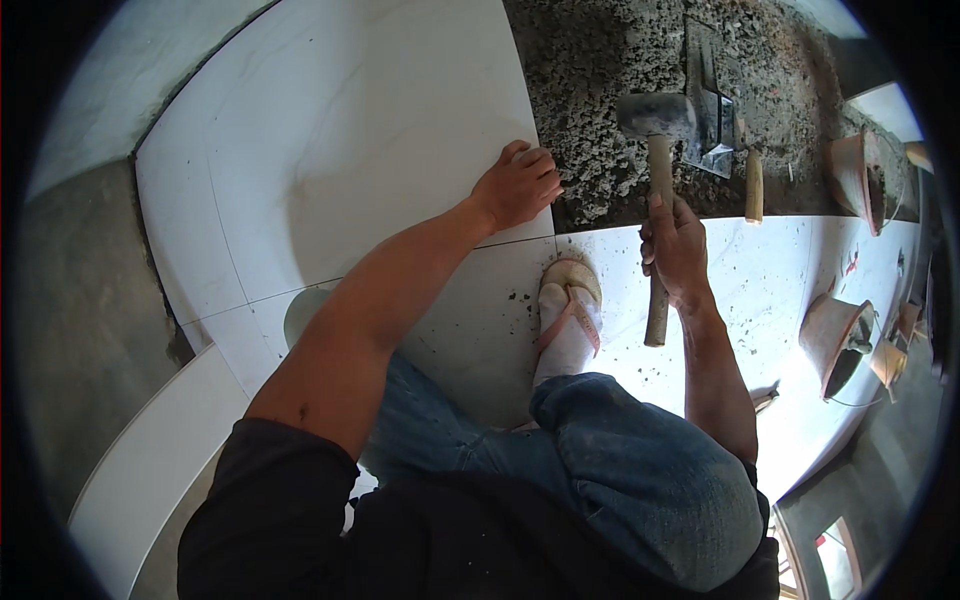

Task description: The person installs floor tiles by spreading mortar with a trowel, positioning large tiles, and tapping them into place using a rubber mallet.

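**Mallet held upright over mortar bed, left hand on tile**

Nearest the camera, a bent denim knee (pixel 640 470) sits at 6 o'clock. Right hand (pixel 675 245) is closed around the wooden handle of the rubber mallet (pixel 657 170); its long axis runs 6 to 12, head toward 12, over grey mortar (pixel 610 90). Left hand (pixel 518 185) lies flat and open on the white tile (pixel 340 140) corner. Two buckets (pixel 838 335) at 3 o'clock hold dark contents.

The left arm reaches far forward, nearly straight, its left hand (pixel 518 186) lying palm down with fingers together and slightly curled. The right arm is bent close to the body on the right, forearm rising to the right hand (pixel 673 248), fist-closed, knuckles facing left.
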Demonstrator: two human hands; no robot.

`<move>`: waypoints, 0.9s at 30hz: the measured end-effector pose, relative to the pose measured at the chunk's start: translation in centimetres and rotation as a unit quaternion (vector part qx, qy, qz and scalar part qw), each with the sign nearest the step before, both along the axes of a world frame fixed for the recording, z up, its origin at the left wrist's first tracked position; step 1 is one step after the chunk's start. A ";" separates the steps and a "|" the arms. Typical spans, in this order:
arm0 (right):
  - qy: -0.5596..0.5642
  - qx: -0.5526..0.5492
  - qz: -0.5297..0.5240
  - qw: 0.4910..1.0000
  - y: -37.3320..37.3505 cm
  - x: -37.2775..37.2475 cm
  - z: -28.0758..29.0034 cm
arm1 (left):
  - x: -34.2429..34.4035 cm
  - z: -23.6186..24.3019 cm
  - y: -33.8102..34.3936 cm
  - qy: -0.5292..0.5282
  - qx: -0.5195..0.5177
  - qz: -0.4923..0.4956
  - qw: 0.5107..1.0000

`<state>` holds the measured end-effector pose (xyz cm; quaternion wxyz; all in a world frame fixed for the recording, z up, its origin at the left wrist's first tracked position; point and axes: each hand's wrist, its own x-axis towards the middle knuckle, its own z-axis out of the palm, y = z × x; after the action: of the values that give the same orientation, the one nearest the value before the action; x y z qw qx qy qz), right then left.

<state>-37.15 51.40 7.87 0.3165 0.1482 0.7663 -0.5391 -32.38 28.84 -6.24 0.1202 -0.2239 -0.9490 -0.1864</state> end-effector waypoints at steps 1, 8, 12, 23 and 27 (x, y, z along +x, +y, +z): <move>-0.008 0.005 0.013 1.000 0.0 0.0 0.3 | -0.1 0.1 0.0 -0.005 -0.006 0.005 1.000; -0.002 -0.028 0.096 0.995 -1.4 -0.1 0.6 | 0.6 0.4 0.4 -0.027 -0.013 0.024 0.999; 0.100 0.027 0.204 0.973 -3.4 -0.5 -0.1 | 2.0 0.4 -1.8 -0.083 0.053 0.034 0.995; 0.242 0.086 0.376 0.890 -10.2 2.6 -3.6 | 9.4 3.2 -19.4 -0.300 -0.105 0.583 0.748; 0.266 0.082 0.366 0.888 -10.7 2.0 -5.7 | 11.7 3.1 -24.1 -0.296 -0.065 0.668 0.680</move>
<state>-35.11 40.74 2.19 0.2623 -0.2666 0.8633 -0.3389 -20.64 4.69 -3.17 -0.0895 0.5287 -0.8425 -0.0515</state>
